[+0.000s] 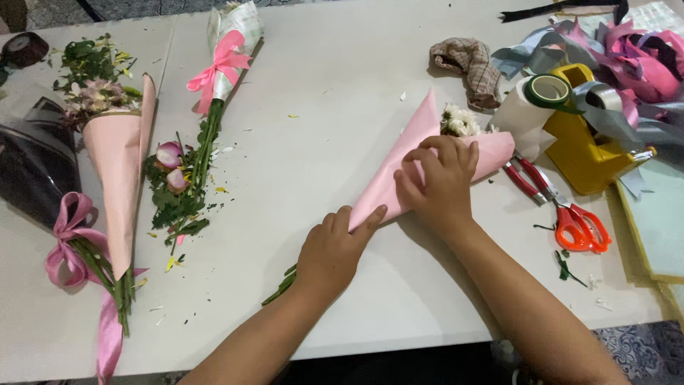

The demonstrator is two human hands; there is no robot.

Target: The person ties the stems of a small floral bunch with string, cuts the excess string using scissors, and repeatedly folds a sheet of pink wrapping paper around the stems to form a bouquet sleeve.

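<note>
A cone of pink wrapping paper (413, 146) lies on the white table (313, 107), with small white flowers (459, 121) showing at its wide end and green stems (281, 285) sticking out at the narrow end. My left hand (331, 249) pinches the narrow lower end of the cone. My right hand (438, 178) presses down on the middle of the cone, fingers curled over the folded paper.
Red-handled pruners (531, 178) and orange scissors (581, 224) lie right of the cone, beside a yellow tape dispenser (581, 146), green tape roll (548, 91) and ribbons (634, 57). Three wrapped bouquets (117, 164) lie at left. A checked cloth (470, 64) sits behind.
</note>
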